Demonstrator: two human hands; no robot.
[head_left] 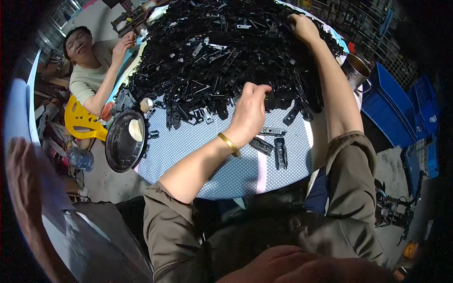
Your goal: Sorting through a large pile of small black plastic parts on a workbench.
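Observation:
A big heap of small black parts [207, 61], long and narrow, some with silvery metal faces, covers the far side of the cloth-covered table. My left hand [249, 112], with a gold bracelet [229, 144] at its wrist, hovers over the heap's near edge. Its fingers are curled together; what they hold, if anything, is hidden. At the heap's far right edge my right hand [304, 28] has its fingers bent in over the parts, their tips out of sight. Just right of my left wrist lie several separate parts [281, 153] on the dotted cloth [226, 172].
A dark round pan [123, 158] holding a pale piece sits at the left table edge, beside a paper cup [146, 104]. Another person [89, 75] sits across to the left, near a yellow chair [78, 120]. A metal mug [355, 70] and blue bins [387, 101] stand right.

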